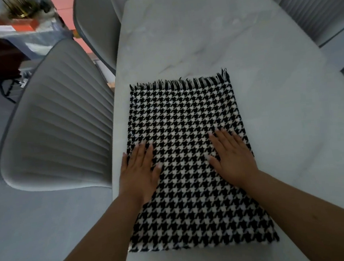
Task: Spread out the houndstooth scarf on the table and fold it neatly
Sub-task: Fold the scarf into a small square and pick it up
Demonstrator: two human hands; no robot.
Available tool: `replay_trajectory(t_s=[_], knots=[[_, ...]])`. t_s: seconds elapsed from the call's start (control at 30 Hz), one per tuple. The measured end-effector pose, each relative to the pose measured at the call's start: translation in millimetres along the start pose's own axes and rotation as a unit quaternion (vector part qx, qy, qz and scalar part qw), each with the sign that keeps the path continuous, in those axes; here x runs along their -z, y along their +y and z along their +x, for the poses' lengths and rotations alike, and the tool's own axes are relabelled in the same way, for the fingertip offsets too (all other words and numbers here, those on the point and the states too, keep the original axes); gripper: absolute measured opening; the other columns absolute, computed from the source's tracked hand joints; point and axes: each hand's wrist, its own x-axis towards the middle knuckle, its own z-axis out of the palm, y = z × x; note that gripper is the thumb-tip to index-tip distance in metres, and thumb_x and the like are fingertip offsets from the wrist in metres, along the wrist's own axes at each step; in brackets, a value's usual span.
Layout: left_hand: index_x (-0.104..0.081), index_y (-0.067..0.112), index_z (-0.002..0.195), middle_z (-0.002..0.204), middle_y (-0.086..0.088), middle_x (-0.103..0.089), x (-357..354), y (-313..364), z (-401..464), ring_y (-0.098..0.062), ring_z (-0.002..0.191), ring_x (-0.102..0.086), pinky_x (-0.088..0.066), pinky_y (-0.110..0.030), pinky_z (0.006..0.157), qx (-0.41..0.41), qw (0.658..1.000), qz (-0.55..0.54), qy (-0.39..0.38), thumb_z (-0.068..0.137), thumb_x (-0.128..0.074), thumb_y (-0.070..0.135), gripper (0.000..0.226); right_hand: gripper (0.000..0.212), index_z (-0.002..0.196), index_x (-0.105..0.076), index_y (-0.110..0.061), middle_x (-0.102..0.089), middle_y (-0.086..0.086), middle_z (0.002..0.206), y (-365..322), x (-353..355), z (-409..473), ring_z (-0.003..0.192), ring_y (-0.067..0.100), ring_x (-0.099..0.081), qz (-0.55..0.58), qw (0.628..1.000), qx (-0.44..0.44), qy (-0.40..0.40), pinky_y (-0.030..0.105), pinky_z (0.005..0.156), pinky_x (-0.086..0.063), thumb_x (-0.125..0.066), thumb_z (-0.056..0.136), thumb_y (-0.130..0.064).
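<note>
- Two flat hands are on the houndstooth scarf (186, 149): your left hand (138, 172) rests at its left edge and your right hand (234, 160) near its right edge, fingers straight and spread on both, gripping nothing.
- The scarf lies on the pale marble table (211, 40) as a folded rectangle, fringe (180, 82) at the far end, near edge close to the table's front.
- Its left side runs right along the table edge, beside the ribbed grey chair (57, 123). I judge that a sideways smoothing stroke could drag that side off the table.
- Pressing with one hand harder than the other would likely skew the stacked layers, so the edges stop matching.
- The far right fringe corner already sticks up a little; a further fold may trap it crooked unless you flatten it first.
- How many layers lie underneath cannot be told from here.
</note>
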Motion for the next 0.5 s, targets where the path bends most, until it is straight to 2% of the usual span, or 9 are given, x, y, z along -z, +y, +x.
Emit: replay_trajectory(t_s=[0.13,0.27,0.4,0.5], knots=[[0.012,0.029,0.149,0.161,0.001,0.012,-2,2,-21,-0.014,0.146,0.018,0.008,-0.039,0.12,0.04,0.997,-0.067,0.003,0.083,0.009,0.064,0.074,0.087,0.152,-0.015,-0.022,-0.013,0.005,0.159,7,1,-19,0.147,0.017,-0.005,0.036,0.999,-0.007,0.017,0.03,0.117,0.009,0.012,0.082,-0.068],[-0.005,0.032,0.153,0.162,-0.005,0.008,4,13,-43,-0.027,0.147,0.005,-0.01,-0.045,0.119,0.111,0.987,-0.119,-0.012,0.098,-0.022,0.055,0.062,0.072,0.149,-0.029,-0.026,-0.014,0.01,0.159,17,1,-44,0.146,0.024,-0.01,0.11,0.991,-0.077,0.021,0.034,0.118,-0.007,-0.013,0.09,-0.064],[-0.019,0.033,0.152,0.155,-0.016,-0.012,14,23,-60,-0.036,0.139,-0.016,-0.023,-0.051,0.112,0.163,0.98,-0.112,0.009,0.096,-0.031,0.055,0.061,0.068,0.145,-0.036,-0.03,-0.031,0.023,0.145,18,1,-62,0.133,0.034,-0.028,0.169,0.973,-0.154,0.025,0.039,0.112,-0.021,-0.022,0.088,-0.065],[-0.025,0.035,0.15,0.148,-0.017,-0.022,20,26,-74,-0.038,0.132,-0.029,-0.033,-0.048,0.106,0.185,0.969,-0.163,0.004,0.095,-0.039,0.054,0.059,0.057,0.146,-0.032,-0.034,-0.042,0.021,0.132,15,3,-68,0.12,0.033,-0.044,0.257,0.949,-0.181,-0.017,0.036,0.104,-0.036,-0.039,0.093,-0.056]])
